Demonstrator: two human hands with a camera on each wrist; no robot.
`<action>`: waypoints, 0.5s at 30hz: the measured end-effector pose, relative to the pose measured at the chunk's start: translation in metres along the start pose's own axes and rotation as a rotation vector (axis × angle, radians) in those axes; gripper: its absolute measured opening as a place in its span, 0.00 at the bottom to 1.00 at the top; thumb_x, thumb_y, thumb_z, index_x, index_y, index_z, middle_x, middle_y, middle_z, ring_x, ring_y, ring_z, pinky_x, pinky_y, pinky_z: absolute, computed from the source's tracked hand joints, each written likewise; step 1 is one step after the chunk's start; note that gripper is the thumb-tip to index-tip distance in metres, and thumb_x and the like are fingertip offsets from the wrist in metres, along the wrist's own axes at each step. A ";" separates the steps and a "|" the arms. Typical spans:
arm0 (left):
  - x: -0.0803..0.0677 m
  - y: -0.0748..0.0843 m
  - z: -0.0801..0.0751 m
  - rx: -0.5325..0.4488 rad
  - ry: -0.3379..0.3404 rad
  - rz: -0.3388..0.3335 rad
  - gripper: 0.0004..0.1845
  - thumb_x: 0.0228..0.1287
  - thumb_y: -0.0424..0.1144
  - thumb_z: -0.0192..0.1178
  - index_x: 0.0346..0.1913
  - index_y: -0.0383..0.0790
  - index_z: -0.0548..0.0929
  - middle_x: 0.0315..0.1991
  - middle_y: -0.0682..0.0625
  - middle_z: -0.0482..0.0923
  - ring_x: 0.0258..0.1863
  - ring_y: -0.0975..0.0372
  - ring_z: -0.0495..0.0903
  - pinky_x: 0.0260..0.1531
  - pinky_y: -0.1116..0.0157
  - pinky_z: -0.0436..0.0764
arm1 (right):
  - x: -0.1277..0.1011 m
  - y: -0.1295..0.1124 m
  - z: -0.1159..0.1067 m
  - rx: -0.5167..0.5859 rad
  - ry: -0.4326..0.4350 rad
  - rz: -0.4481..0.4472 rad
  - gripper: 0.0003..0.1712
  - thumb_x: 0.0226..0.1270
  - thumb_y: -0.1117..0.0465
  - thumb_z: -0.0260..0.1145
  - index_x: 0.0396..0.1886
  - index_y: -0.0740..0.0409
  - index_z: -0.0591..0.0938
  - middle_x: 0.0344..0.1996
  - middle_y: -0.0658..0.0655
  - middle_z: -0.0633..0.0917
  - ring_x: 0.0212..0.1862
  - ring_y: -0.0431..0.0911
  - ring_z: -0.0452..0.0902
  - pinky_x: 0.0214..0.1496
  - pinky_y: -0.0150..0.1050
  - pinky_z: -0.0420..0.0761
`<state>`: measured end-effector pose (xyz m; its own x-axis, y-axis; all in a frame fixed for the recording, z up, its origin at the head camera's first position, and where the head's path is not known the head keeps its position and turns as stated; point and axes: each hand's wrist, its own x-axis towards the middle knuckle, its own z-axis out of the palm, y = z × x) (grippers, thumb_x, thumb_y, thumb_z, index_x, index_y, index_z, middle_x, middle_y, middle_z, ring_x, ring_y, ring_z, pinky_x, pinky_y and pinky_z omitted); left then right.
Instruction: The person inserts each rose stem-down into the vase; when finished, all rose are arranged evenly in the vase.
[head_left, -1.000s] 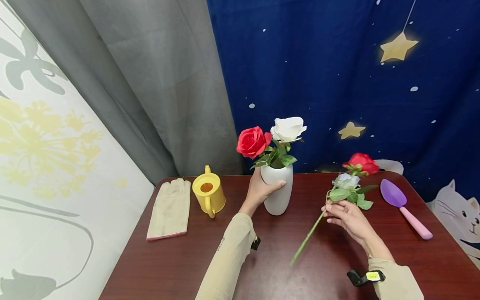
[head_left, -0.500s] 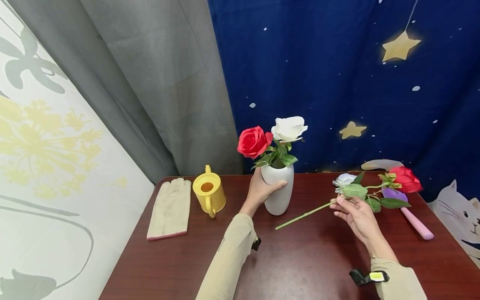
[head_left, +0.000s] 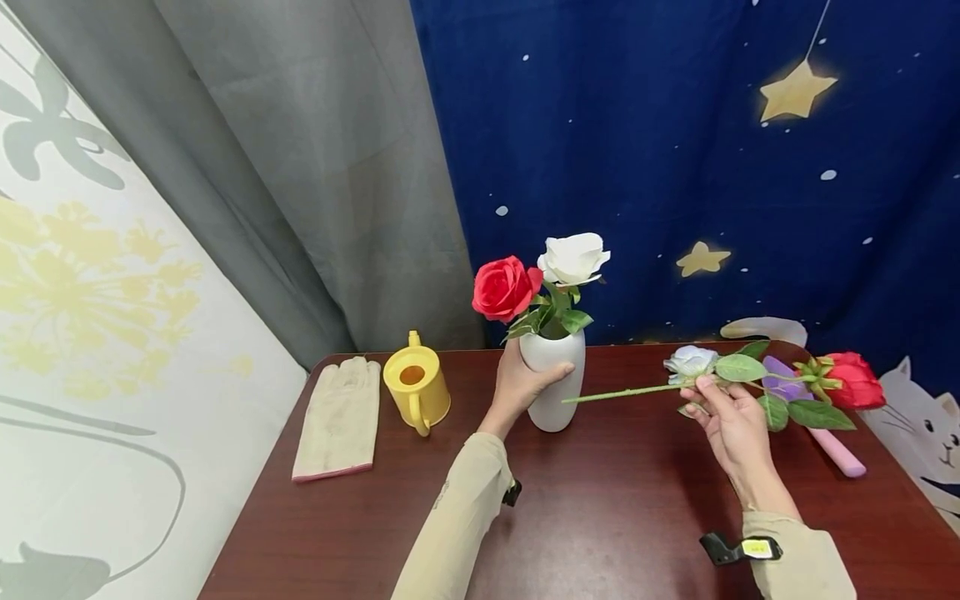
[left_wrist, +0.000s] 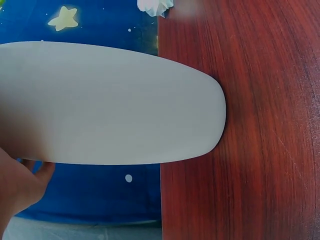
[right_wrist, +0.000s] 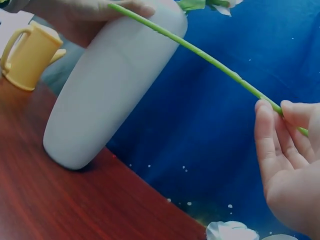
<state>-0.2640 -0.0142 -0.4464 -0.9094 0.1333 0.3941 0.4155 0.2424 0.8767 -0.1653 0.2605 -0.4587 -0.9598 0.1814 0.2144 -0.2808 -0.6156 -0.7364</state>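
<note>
Left hand (head_left: 519, 383) reaches forward, wraps the vase (head_left: 558, 402) from its left side just below the mouth. Right hand (head_left: 738, 433) is out to the right, above the table (head_left: 570, 517), holding the long-stemmed red rose (head_left: 855, 381) nearly horizontal: bloom right, cut end left, overlapping the vase in the head view. Can't tell if it touches.

Vase: white, smooth, matte, tall, rounded, narrowing to the base; stands on the table with 2 flowers in it, 1 layered red bloom (head_left: 504, 288) and 1 white bloom (head_left: 574, 258). Held stem: thin, green, slightly knobbly. Table: glossy, dark red-brown wood grain. Purple trowel with pink handle (head_left: 838, 455) lies partly behind the rose; pale flower (head_left: 690, 362) just beside the right hand.

Right fingers (right_wrist: 264, 112): thumb and fingertips pinch the stem, the others loosely bent. Left: thumb across the vase front, fingers mostly hidden behind it; spread can't be told.
</note>
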 end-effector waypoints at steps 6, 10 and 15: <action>-0.002 0.001 0.002 0.021 0.032 0.029 0.44 0.40 0.56 0.73 0.63 0.58 0.62 0.50 0.57 0.73 0.43 0.65 0.76 0.38 0.63 0.79 | 0.004 -0.011 0.012 0.111 0.104 -0.052 0.08 0.66 0.75 0.54 0.35 0.66 0.79 0.30 0.59 0.83 0.32 0.46 0.83 0.31 0.33 0.81; -0.004 0.002 0.003 0.049 0.080 0.063 0.46 0.39 0.55 0.74 0.63 0.57 0.63 0.51 0.59 0.72 0.44 0.65 0.75 0.38 0.63 0.78 | 0.010 -0.020 0.025 0.143 0.133 -0.102 0.07 0.65 0.76 0.54 0.34 0.67 0.78 0.29 0.61 0.83 0.30 0.47 0.82 0.28 0.33 0.80; -0.005 0.002 0.006 0.065 0.111 0.074 0.46 0.39 0.55 0.74 0.64 0.56 0.62 0.52 0.59 0.71 0.45 0.66 0.74 0.38 0.64 0.78 | 0.019 -0.030 0.044 0.136 0.167 -0.153 0.03 0.63 0.76 0.57 0.33 0.68 0.77 0.28 0.61 0.84 0.29 0.47 0.82 0.26 0.33 0.80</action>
<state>-0.2583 -0.0089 -0.4481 -0.8712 0.0468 0.4887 0.4791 0.2980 0.8256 -0.1747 0.2487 -0.4044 -0.8959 0.3969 0.1994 -0.4308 -0.6671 -0.6078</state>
